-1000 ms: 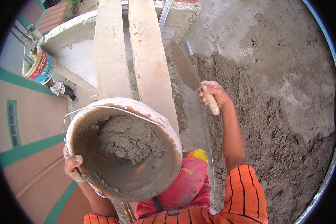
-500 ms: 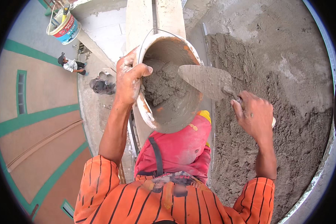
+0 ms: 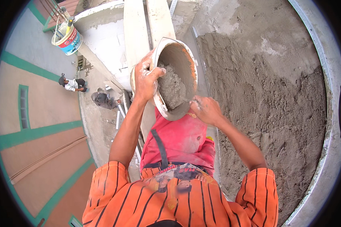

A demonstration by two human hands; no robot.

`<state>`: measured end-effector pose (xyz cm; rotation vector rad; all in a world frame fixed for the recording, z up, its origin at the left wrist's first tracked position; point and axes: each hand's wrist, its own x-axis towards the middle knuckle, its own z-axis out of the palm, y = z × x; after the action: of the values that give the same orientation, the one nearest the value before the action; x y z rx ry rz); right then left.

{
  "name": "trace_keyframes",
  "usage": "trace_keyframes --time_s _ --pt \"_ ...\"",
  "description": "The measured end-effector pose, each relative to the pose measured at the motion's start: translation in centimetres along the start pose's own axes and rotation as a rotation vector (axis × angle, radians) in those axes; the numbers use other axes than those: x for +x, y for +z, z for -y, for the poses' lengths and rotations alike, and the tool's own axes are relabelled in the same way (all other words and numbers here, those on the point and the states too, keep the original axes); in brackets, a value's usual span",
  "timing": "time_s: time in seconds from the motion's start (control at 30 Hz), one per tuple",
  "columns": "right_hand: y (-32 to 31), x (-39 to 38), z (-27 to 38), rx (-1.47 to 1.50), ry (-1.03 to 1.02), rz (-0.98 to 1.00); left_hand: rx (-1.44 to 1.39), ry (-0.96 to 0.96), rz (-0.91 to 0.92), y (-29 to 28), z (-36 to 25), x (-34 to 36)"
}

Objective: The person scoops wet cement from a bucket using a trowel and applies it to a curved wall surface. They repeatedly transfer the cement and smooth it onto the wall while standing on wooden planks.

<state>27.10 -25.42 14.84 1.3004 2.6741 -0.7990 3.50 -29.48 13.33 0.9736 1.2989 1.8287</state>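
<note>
Holds a white-rimmed bucket (image 3: 181, 55) with the left hand (image 3: 146, 81), fingers clamped on the rim and thumb bent over the edge of the mouth. Has it tilted in front of the lap, mouth turned toward the right, overlapping in view two pale wooden planks (image 3: 136, 32). Has wet grey mortar (image 3: 172, 89) heaped inside, against the lower part of the wall. Has the right hand (image 3: 207, 110) at the lower right of the mouth, fingers curled together around a trowel (image 3: 189, 100), handle hidden by the grip, blade blurred and hard to tell from the mortar. Wears an orange striped shirt (image 3: 140, 200) and pinkish-red trousers (image 3: 182, 138). Has a broad plastered surface (image 3: 269, 117) on the right, coarse below and smoother toward the top. Has, well apart on the left, a paint bucket (image 3: 72, 42), a person in a dark cap (image 3: 70, 84) and a green-banded building (image 3: 45, 151).
</note>
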Motion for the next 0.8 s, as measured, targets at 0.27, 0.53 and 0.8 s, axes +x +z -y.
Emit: trace_keyframes --time_s 0.27,0.53,0.8 --pt "0.2 -0.7 -0.8 0.109 0.08 -0.149 -0.117 -0.024 -0.011 -0.3 -0.9 -0.4" --pt "-2.6 -0.5 -1.8 -0.029 -0.053 -0.094 -0.238 -0.109 -0.122 -6.9 1.0 0.0" --pt "-9.7 3.3 8.1 0.534 -0.519 0.199 -0.194 -0.127 -0.325 -17.1 11.1 -1.8"
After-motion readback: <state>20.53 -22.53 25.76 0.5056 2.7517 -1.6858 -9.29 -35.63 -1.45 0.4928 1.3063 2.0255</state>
